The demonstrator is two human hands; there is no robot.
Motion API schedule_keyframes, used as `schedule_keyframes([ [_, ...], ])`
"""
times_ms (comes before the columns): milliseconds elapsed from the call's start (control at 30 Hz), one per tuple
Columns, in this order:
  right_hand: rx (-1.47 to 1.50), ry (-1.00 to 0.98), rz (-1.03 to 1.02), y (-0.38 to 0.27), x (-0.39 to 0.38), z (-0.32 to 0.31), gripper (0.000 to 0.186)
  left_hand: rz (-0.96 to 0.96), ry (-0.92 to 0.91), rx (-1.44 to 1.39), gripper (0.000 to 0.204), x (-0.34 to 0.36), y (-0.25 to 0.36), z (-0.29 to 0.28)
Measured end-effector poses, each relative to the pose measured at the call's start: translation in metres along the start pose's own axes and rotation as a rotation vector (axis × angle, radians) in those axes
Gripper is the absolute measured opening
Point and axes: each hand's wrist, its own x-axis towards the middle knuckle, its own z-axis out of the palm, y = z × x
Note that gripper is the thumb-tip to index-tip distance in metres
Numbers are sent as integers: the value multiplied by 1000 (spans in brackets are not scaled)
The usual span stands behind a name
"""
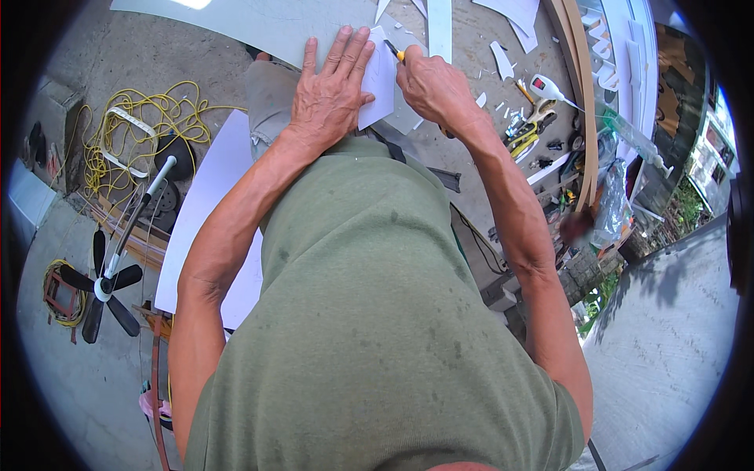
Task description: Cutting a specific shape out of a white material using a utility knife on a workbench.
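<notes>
My left hand (334,86) lies flat with its fingers stretched out, pressing on the left edge of a small white sheet piece (378,102). The piece rests on a larger pale grey sheet (259,22) in front of my body. In my right hand (433,88) is a utility knife (400,56) with a yellow and black front end. Its tip meets or hovers just over the right edge of the white piece; contact cannot be made out. Most of the knife's handle is hidden by my fingers. A white strip (440,31) lies beyond my right hand.
White offcuts (501,61) are scattered to the right. Near them lie a white nozzle bottle (547,87) and yellow-handled tools (525,143), beside a curved brown strip (585,102). To my left are a large white sheet (208,235), tangled yellow cord (188,98) and a fan (102,289).
</notes>
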Motion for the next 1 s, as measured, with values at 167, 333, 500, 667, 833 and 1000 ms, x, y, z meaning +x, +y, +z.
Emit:
schedule_keyframes([
  [167, 35, 32, 40, -4, -5, 7, 33, -2, 4, -6, 82, -1, 2, 1],
  [333, 62, 58, 35, -5, -8, 13, 33, -1, 1, 1, 82, 0, 1, 0],
  [500, 93, 63, 73, -11, -13, 13, 31, 1, 9, -2, 82, 1, 1, 0],
  [667, 128, 92, 93, -9, -14, 17, 31, 0, 8, 0, 80, 1, 2, 0],
  [833, 43, 17, 69, 1, -9, 8, 32, -2, 34, -29, 82, 2, 1, 0],
  [1000, -106, -1, -57, 7, 10, -21, 32, 23, 91, -117, 87, 1, -6, -1],
])
